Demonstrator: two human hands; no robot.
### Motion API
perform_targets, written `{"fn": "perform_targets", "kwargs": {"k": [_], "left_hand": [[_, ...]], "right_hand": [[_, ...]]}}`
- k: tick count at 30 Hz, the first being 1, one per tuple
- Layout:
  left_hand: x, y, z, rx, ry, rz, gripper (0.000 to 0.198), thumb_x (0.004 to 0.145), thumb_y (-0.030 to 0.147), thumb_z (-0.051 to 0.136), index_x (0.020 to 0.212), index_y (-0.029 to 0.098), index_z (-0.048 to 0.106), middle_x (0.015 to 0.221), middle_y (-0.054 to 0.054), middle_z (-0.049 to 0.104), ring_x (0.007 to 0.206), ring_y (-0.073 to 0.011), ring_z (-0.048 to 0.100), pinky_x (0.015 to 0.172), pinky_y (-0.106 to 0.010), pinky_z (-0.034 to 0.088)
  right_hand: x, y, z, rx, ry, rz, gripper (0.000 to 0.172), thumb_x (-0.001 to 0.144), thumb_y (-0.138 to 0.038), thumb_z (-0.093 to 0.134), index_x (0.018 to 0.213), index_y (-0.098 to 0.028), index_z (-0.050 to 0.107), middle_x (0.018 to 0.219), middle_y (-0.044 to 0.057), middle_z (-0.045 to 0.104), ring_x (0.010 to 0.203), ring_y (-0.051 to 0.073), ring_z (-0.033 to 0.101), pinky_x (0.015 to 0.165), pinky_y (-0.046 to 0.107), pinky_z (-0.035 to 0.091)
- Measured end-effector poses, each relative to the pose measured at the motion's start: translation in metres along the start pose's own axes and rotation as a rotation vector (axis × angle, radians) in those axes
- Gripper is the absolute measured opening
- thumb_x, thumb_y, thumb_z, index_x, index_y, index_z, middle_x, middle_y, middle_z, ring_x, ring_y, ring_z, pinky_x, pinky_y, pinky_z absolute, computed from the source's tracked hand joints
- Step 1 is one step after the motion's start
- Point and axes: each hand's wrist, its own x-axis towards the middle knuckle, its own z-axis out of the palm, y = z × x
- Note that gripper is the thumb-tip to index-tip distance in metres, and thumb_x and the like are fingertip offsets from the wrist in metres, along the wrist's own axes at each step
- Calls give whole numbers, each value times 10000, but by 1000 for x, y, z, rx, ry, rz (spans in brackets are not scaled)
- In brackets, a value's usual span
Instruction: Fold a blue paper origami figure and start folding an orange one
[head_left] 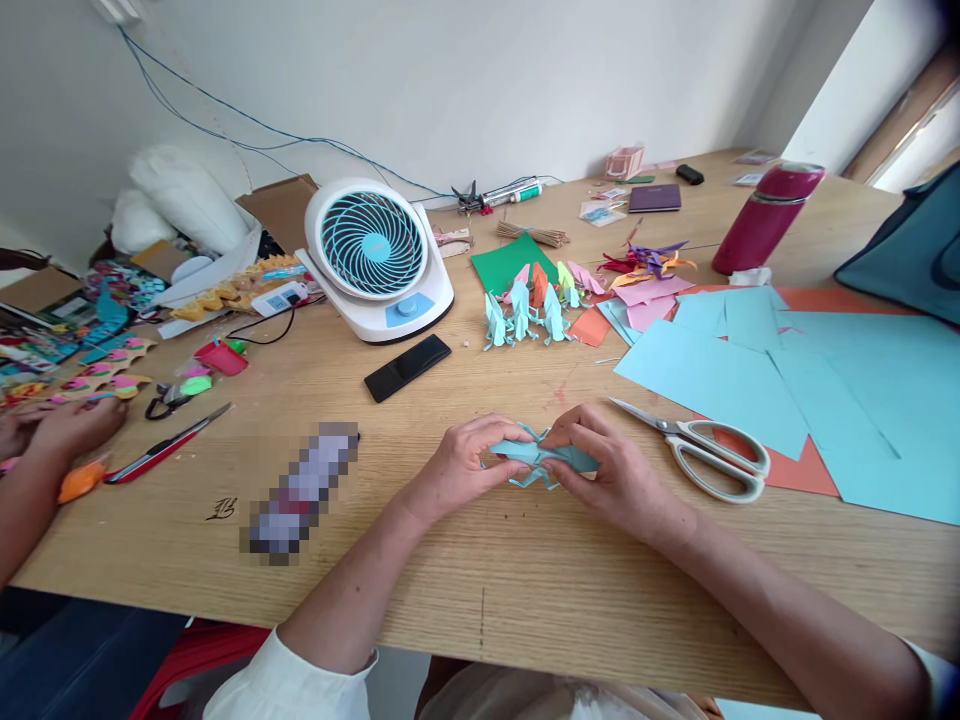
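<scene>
Pinching a blue paper figure [541,457]: our left hand [469,462] grips one end, our right hand [611,470] the other, fingers [501,450] closed on it above the counter [525,590]. Legs look folded; body shaping remains, we judge. Beyond the fingers stand finished figures [525,315]; scissors [709,455] lie right.

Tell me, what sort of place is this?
Likely a craft room for origami: a wooden table strewn with paper sheets, small folded figures and scissors, while the left hand and right hand pinch a blue model.
</scene>
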Motion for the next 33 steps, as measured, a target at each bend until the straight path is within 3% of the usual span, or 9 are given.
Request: {"fn": "perform_targets", "kwargs": {"k": [5, 8, 11, 16, 28, 33], "left_hand": [[0, -1, 1, 21, 34, 7, 245, 791, 147, 771, 1020, 197, 697, 982, -25, 719, 913, -150, 674, 824, -247, 509], [1, -3, 2, 39, 118, 49, 270, 785, 143, 776, 1036, 196, 695, 999, -37, 720, 926, -159, 680, 843, -262, 522], [1, -5, 3, 45, 135, 83, 274, 795, 161, 771, 1054, 196, 689, 1019, -53, 718, 951, -173, 682, 857, -285, 535], [-1, -5, 6, 104, 154, 122, 246, 854, 159, 707, 1093, 204, 671, 1061, -64, 702, 1006, -174, 669, 893, -304, 538], [0, -8, 5, 21, 161, 90, 293, 803, 155, 760, 1087, 203, 713, 1063, -66, 726, 999, -185, 689, 901, -299, 548], [-1, -5, 10, 72, 185, 104, 303, 837, 157, 728, 1133, 212, 689, 1097, -70, 709, 1017, -175, 674, 900, -293, 539]], "right_hand": [[1, -3, -3, 12, -4, 36, 123, 919, -247, 625, 1040, -227, 624, 1003, 66, 588, 899, 201, 582, 778, 349, 488], [2, -4, -7, 57, 18, 164, 118, 927, -291, 606, 1028, -236, 632, 982, 55, 621, 826, 193, 602, 689, 327, 481], [3, -1, -6, 227, -2, 302, 129, 932, -335, 594, 1010, -239, 630, 904, 30, 651, 744, 175, 617, 623, 300, 471], [5, 5, -3, 536, -5, 480, 230, 878, -411, 660, 994, -217, 618, 868, 5, 664, 685, 153, 639, 657, 301, 512], [5, 5, 1, 721, 45, 534, 267, 844, -456, 703, 903, -200, 658, 804, -4, 666, 705, 139, 638, 684, 281, 494], [4, 4, 7, 685, 104, 550, 316, 837, -490, 695, 919, -193, 628, 774, 3, 667, 703, 157, 641, 703, 306, 519]]}}
